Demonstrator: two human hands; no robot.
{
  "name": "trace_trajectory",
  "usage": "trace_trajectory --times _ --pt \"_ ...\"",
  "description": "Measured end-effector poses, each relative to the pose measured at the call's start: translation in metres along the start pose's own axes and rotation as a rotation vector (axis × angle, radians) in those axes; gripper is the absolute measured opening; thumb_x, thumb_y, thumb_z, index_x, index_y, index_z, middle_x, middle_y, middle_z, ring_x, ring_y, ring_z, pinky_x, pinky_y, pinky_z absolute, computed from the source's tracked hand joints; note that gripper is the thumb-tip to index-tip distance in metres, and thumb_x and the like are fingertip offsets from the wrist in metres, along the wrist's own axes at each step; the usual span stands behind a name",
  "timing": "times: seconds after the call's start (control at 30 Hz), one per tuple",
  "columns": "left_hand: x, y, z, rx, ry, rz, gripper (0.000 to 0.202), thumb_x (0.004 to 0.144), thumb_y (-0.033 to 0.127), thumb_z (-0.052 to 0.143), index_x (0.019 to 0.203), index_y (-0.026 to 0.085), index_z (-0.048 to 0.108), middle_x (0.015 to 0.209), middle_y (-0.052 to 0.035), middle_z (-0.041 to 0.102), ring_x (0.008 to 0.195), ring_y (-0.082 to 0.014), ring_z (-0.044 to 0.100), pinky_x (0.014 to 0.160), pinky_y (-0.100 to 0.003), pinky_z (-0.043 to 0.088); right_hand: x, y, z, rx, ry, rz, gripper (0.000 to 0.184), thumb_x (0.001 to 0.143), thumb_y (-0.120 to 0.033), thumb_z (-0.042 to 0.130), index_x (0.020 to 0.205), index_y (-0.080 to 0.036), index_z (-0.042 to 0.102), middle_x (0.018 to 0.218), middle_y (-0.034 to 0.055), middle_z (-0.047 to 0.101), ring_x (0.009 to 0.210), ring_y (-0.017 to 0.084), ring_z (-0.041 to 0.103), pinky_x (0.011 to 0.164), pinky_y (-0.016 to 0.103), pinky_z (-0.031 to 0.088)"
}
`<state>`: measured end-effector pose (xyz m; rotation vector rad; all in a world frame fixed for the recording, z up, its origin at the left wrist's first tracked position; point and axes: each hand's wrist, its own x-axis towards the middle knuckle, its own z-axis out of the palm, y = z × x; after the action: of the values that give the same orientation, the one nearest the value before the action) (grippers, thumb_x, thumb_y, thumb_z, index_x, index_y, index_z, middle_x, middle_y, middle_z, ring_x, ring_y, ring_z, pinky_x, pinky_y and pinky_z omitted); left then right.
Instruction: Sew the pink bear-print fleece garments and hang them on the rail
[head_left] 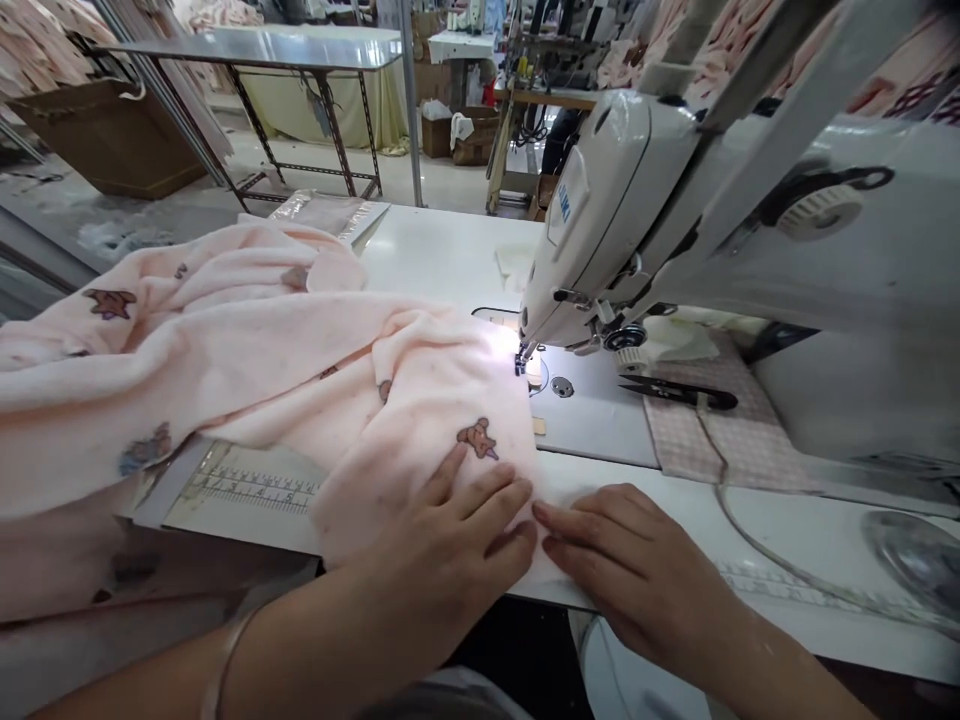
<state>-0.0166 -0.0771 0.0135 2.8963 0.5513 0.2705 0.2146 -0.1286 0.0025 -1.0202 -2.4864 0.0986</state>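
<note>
A pale pink fleece fabric point(247, 350) with small printed figures lies heaped across the white sewing table point(442, 255), its near edge reaching the needle of the white sewing machine point(622, 220). My left hand point(450, 540) lies flat on the fabric's near corner, fingers stretched out. My right hand point(622, 565) rests beside it at the fabric's edge, fingers together and pressing down, fingertips almost touching the left hand's. The machine's lamp lights the fabric at the presser foot point(521, 360).
Black thread snips point(679, 392) lie on a checked cloth right of the needle plate. A ruler strip point(247, 488) is fixed to the table under the fabric. A metal table point(262, 50) and cardboard boxes point(457, 135) stand behind.
</note>
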Motion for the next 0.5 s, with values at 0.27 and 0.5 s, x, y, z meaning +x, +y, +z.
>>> trace_trajectory --times 0.27,0.5 --pt "0.016 0.009 -0.005 -0.002 0.051 -0.155 0.044 0.096 0.046 0.035 0.127 0.02 0.051 0.142 -0.0064 0.044 0.133 -0.0265 0.037 0.113 -0.05 0.022 0.003 -0.008 -0.009 -0.09 0.021 -0.052 0.023 0.093 -0.013 0.043 0.101 -0.013 0.065 0.101 0.0094 0.069 0.089 0.017 0.06 0.076 0.033 0.048" --pt "0.011 -0.002 0.009 0.114 0.067 -0.115 0.056 0.095 0.053 0.031 0.135 0.016 0.044 0.147 -0.0086 0.037 0.136 -0.0325 0.031 0.112 -0.056 0.013 0.003 -0.005 -0.008 -0.163 0.079 -0.105 0.026 0.094 -0.014 0.043 0.091 -0.019 0.069 0.097 -0.0001 0.072 0.081 0.013 0.064 0.074 0.027 0.047"
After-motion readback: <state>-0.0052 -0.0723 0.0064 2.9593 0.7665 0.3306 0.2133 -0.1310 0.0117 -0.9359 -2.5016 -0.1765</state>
